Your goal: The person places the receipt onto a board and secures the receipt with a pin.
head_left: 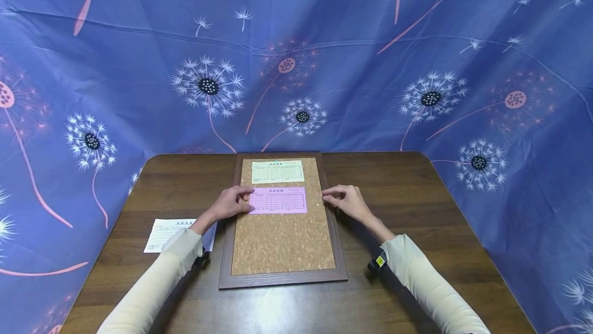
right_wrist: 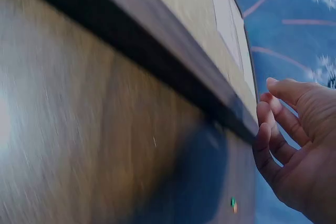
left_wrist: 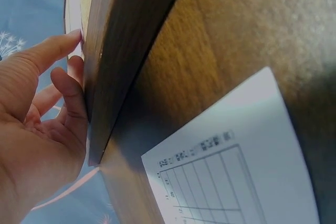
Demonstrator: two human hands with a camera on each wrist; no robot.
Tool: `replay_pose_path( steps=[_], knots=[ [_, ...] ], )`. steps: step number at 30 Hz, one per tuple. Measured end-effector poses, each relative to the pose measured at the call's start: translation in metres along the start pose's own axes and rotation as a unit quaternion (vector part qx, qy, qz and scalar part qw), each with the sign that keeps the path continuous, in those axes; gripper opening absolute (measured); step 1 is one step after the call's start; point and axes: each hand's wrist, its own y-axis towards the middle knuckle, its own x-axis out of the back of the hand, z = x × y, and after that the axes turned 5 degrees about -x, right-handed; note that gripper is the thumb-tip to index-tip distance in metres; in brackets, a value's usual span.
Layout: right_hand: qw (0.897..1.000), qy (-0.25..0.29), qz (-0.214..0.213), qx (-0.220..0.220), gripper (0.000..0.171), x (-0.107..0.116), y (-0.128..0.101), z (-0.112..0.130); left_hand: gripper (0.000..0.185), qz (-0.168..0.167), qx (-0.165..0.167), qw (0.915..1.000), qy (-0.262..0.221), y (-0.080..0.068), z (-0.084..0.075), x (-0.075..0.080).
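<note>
A pink printed slip [head_left: 278, 201] lies on a cork board [head_left: 282, 241] with a brown wooden frame. My left hand [head_left: 230, 203] touches the slip's left edge with its fingertips, one near the upper corner and one near the lower. Above it is a pale green slip [head_left: 278, 171] with a small teal pin [head_left: 276, 162] at its top edge. Over the frame's right side hovers my right hand [head_left: 346, 201], thumb and forefinger close together; whether something small sits between them cannot be made out. A tiny pale spot [head_left: 317, 204] shows on the cork beside those fingertips.
A white printed slip [head_left: 169, 232] lies on the wooden table [head_left: 394, 190] left of the board, partly under my left forearm. Small green and orange pieces [right_wrist: 233, 204] lie on the table by the board's right side. A blue dandelion-patterned cloth [head_left: 352, 92] hangs behind.
</note>
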Motion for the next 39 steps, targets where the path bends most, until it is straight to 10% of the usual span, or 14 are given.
replay_pose_path(
  steps=[14,39],
  knots=[
    [0.992,-0.07,-0.057,-0.086,0.02,0.051,0.002,-0.05,0.055,-0.007,-0.012,0.9999,0.002,-0.001,-0.001,0.002],
    [0.98,-0.158,-0.088,-0.079,0.011,0.051,-0.005,-0.07,0.051,-0.008,-0.004,0.9998,0.016,-0.001,0.004,-0.003]
  ],
)
